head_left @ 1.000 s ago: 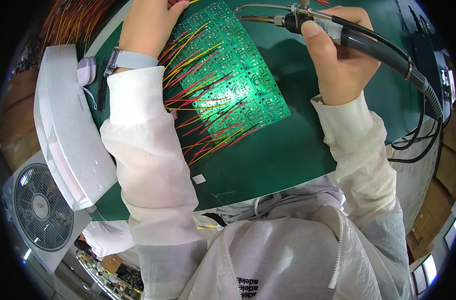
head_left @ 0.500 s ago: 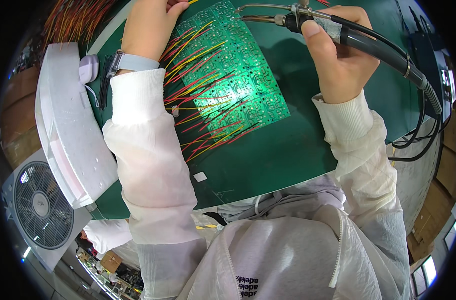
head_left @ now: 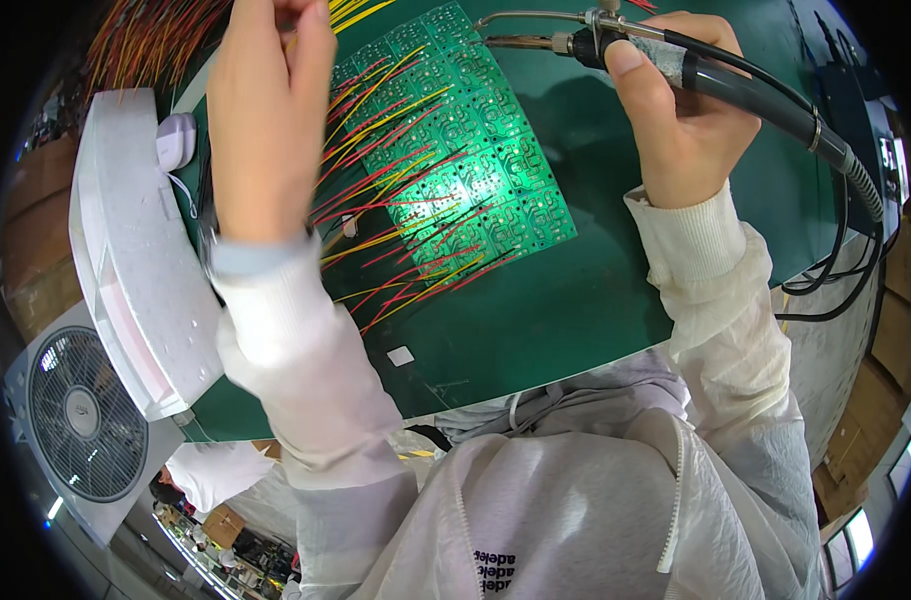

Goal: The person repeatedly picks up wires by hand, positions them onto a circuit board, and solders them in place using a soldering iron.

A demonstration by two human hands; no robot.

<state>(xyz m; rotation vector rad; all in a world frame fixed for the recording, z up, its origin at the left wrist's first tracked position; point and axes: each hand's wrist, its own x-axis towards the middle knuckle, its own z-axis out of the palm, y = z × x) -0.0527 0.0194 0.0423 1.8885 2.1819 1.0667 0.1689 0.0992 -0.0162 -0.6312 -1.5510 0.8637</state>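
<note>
At the top of the head view, toward the middle, a green circuit-board panel point(head_left: 521, 150) lies slanted on the green worktop point(head_left: 576, 310), its surface catching a bright patch of light. Red, yellow and black wires point(head_left: 396, 113) spread across its left part and reach past that edge. The left hand point(head_left: 268, 140), blurred, is raised to the left of the panel, wearing a watch at the wrist; its fingers are bent near the upper edge, close to some yellow wire ends point(head_left: 361, 14), and whether they grip one cannot be told. The right hand point(head_left: 688, 120) has its fingers wrapped firmly around a soldering iron point(head_left: 736, 83), thumb along the handle. The iron points left, its metal tip at the panel's upper right edge, with a thin curved tube point(head_left: 536, 15) just above it; whether the tip touches the panel is unclear. A black cable point(head_left: 869, 205) runs down from the handle at the right. A small white scrap point(head_left: 401, 356) lies on the worktop below the wires. Farther left are a long white foam block point(head_left: 141, 250), a small pale case point(head_left: 176, 142) beside it, a bundle of orange-red wires point(head_left: 141, 45) above, and a fan point(head_left: 86, 410) below.
</note>
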